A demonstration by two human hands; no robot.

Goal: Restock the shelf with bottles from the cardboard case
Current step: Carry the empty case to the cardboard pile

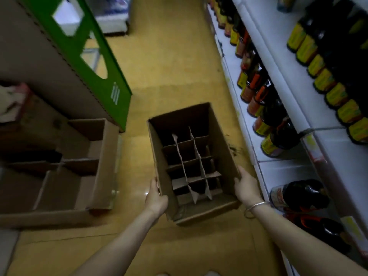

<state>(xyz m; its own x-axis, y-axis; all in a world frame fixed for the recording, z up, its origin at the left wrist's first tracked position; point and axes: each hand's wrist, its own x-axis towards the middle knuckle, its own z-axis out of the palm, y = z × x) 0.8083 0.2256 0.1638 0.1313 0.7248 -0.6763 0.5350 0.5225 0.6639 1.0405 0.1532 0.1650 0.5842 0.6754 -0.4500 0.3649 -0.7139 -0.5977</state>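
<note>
White tiered shop shelf (pixel 278 62): runs along the right of the aisle, beyond the right grip; upper and lower tiers both stocked.

Yellow glossy floor (pixel 169 62): below and ahead of both grips.

Green-and-brown cardboard display stand (pixel 83 46): far left, well apart from the left grip, with cut-out windows in its green face.

Open brown cardboard tray with dividers (pixel 95 166): on the floor left of the left grip, apart from it; contents too dark to tell.

Brown cardboard case with a grid of card dividers (pixel 219 140): held between the two grips, tilted, open top toward the camera; the visible cells show no bottles.

Dark bottles with yellow-and-red labels (pixel 274 134): in rows on the shelf tiers, right of the case; the nearest ones (pixel 304 194) lie just beside the right wrist.

Left hand (pixel 155 198): grip closed round the case's near left corner, thumb on the rim, fingers under the wall.

Right hand (pixel 246 188): grip flat against the case's right wall, fingers spread along it, thumb at the rim.

Thin silver bangle (pixel 254 208): on the right wrist.
</note>
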